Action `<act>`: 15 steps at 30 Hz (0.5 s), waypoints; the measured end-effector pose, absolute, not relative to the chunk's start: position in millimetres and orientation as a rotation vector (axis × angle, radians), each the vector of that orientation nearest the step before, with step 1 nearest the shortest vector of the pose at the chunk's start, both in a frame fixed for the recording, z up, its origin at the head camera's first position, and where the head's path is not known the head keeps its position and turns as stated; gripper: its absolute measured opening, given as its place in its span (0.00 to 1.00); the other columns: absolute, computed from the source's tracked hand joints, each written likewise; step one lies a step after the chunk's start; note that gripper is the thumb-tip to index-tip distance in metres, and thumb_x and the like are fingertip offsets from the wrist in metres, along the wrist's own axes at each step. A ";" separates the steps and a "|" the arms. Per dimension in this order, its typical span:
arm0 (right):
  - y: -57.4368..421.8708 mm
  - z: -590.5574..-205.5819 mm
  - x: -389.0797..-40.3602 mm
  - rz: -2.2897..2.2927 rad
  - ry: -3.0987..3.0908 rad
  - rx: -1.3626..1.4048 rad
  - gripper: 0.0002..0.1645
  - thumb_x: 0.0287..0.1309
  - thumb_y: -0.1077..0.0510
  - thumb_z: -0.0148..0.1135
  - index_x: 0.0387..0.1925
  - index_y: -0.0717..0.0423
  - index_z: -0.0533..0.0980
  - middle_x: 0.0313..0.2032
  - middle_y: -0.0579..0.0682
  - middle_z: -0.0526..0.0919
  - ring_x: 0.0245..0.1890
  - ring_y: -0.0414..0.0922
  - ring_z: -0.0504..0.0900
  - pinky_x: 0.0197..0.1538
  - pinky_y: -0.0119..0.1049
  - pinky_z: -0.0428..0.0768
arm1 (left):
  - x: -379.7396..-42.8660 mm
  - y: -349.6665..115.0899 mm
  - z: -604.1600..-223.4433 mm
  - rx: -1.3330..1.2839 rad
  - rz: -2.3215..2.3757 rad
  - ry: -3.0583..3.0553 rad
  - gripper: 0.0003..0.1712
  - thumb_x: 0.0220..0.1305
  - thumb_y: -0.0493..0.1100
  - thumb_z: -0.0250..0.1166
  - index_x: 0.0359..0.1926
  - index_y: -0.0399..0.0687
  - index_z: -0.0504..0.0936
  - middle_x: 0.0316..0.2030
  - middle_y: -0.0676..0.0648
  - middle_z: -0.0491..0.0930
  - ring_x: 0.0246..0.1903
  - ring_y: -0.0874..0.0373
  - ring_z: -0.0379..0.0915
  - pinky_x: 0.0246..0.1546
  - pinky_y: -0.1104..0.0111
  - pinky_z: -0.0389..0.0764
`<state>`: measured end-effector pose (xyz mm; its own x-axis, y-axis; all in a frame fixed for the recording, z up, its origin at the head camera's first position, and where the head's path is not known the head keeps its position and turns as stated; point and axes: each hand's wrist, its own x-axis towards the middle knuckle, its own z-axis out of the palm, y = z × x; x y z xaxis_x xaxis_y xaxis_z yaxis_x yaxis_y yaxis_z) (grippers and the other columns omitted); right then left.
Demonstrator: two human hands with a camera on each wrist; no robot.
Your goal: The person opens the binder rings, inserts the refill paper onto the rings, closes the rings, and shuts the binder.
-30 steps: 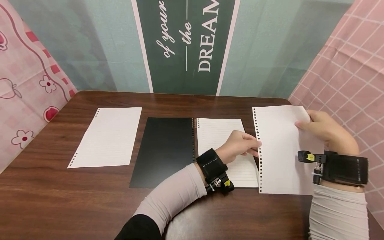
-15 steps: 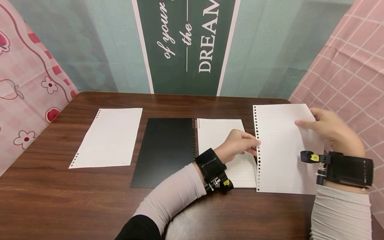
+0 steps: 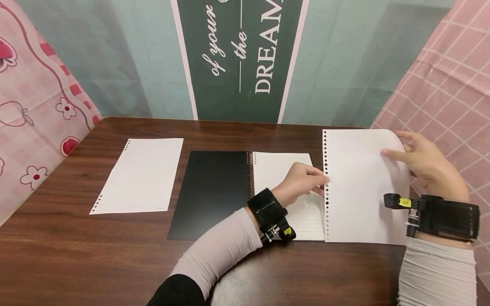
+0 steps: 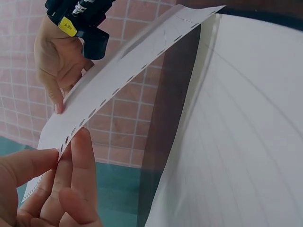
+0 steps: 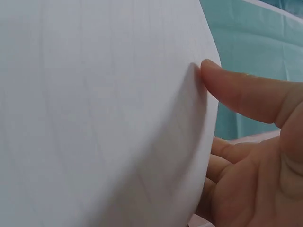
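A white loose-leaf sheet (image 3: pixel 360 182) with a punched left edge is held up at the right side of the table. My left hand (image 3: pixel 302 180) pinches its holed edge between thumb and fingers, as the left wrist view shows. With the thumb in front and the fingers behind, my right hand (image 3: pixel 428 163) grips the sheet's right edge, where the paper bows. Under my left hand lies an open ring binder; its black cover (image 3: pixel 214 187) is on the left and its stack of lined paper (image 3: pixel 283 170) on the right, partly covered by the hand.
Another loose-leaf sheet (image 3: pixel 141 174) lies on the left of the brown wooden table (image 3: pixel 115 259). A green cloth (image 3: pixel 344 55) with lettering hangs behind the table, and pink cloths (image 3: pixel 455 72) hang at both sides.
The held sheet has shifted slightly left and up, its holed edge closer over the lined stack. My right hand has moved up a little and to the right, and the paper's upper right corner now curves back.
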<state>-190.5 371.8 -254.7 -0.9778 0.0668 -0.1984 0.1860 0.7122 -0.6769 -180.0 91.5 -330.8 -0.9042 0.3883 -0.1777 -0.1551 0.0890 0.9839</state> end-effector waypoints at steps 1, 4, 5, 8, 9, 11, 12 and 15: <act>372.5 -255.2 -190.7 -1.144 2.751 0.210 0.59 0.66 0.38 0.57 0.79 0.55 0.31 0.55 0.47 0.75 0.37 0.34 0.78 0.39 0.37 0.80 | -180.5 91.1 -330.5 0.230 1.874 1.987 0.05 0.63 0.39 0.68 0.34 0.43 0.89 0.28 0.46 0.87 0.26 0.56 0.86 0.27 0.71 0.69; 373.0 -256.0 -191.0 -1.202 2.735 0.214 0.61 0.65 0.39 0.59 0.78 0.57 0.32 0.37 0.21 0.71 0.33 0.26 0.76 0.36 0.30 0.79 | -181.8 90.1 -329.7 0.231 1.881 2.016 0.05 0.63 0.39 0.69 0.34 0.43 0.89 0.27 0.50 0.86 0.26 0.55 0.86 0.26 0.71 0.69; 372.9 -256.0 -190.7 -1.219 2.728 0.215 0.60 0.66 0.39 0.59 0.78 0.57 0.33 0.36 0.18 0.71 0.33 0.25 0.76 0.36 0.29 0.79 | -182.3 89.7 -329.6 0.230 1.881 2.025 0.05 0.63 0.39 0.69 0.34 0.43 0.89 0.27 0.50 0.86 0.26 0.55 0.86 0.26 0.71 0.69; 372.9 -256.7 -189.1 -1.219 2.744 0.219 0.49 0.66 0.39 0.58 0.77 0.49 0.47 0.33 0.17 0.72 0.34 0.24 0.75 0.37 0.28 0.79 | -183.8 88.7 -329.4 0.225 1.881 2.043 0.05 0.63 0.40 0.69 0.34 0.44 0.89 0.27 0.50 0.86 0.26 0.55 0.86 0.26 0.72 0.68; 373.2 -257.0 -188.1 -1.207 2.757 0.220 0.42 0.65 0.38 0.58 0.74 0.45 0.54 0.33 0.17 0.72 0.35 0.24 0.73 0.36 0.28 0.78 | -184.3 88.2 -329.4 0.225 1.882 2.044 0.05 0.63 0.40 0.69 0.34 0.44 0.89 0.26 0.51 0.86 0.26 0.55 0.86 0.26 0.72 0.68; 373.6 -257.1 -185.8 -1.198 2.774 0.220 0.27 0.66 0.38 0.57 0.62 0.38 0.63 0.33 0.19 0.71 0.35 0.25 0.71 0.36 0.26 0.76 | -185.4 86.9 -329.3 0.225 1.886 2.042 0.05 0.63 0.40 0.69 0.34 0.44 0.89 0.27 0.50 0.86 0.26 0.56 0.86 0.26 0.72 0.68; 373.4 -257.1 -184.6 -1.199 2.780 0.216 0.21 0.67 0.38 0.57 0.56 0.37 0.65 0.32 0.20 0.71 0.35 0.26 0.71 0.36 0.26 0.75 | -186.0 86.2 -329.3 0.228 1.891 2.040 0.05 0.63 0.40 0.69 0.34 0.44 0.89 0.27 0.50 0.86 0.25 0.56 0.86 0.26 0.72 0.67; 372.6 -257.9 -182.5 -1.216 2.789 0.198 0.08 0.68 0.40 0.56 0.44 0.33 0.69 0.31 0.24 0.71 0.34 0.31 0.69 0.36 0.28 0.73 | -187.9 83.3 -328.9 0.234 1.902 2.034 0.05 0.63 0.40 0.68 0.34 0.44 0.89 0.26 0.51 0.86 0.25 0.57 0.85 0.25 0.72 0.66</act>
